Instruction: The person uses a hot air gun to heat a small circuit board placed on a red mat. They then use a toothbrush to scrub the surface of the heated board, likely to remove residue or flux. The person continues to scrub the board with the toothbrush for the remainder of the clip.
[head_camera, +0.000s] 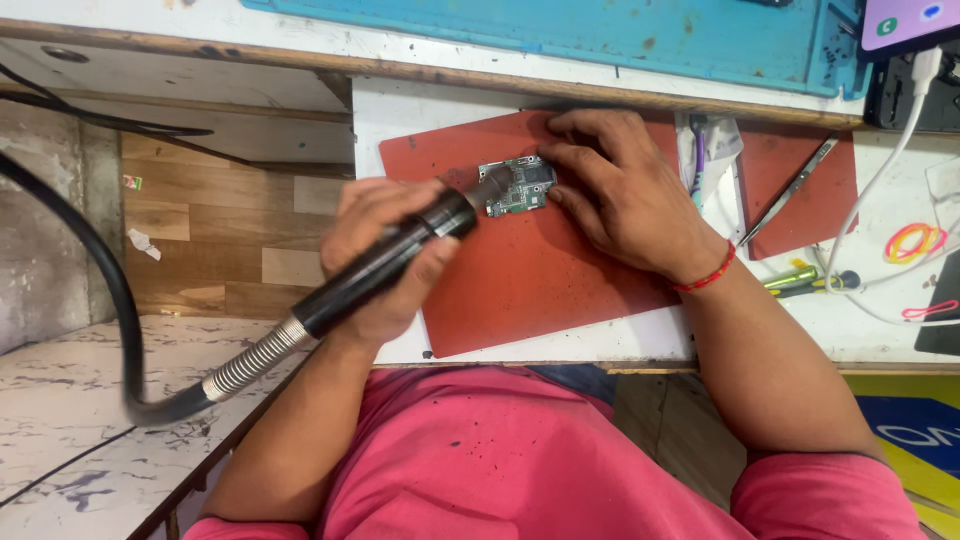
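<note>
Nozzle of the hot-air wand (380, 262), gripped in our left hand (375, 250), points at the circuit board (518, 185) on the red mat (520, 280); our right hand (615, 195), fingers spread, pins the board steady.

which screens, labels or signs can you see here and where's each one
Phone screen: top right corner, lit, purple-pink with small round icons.
Printed sheet: bottom right below the bench, yellow and blue with white lettering.
Small sticker: left, on the wooden panel, red and green.
</note>
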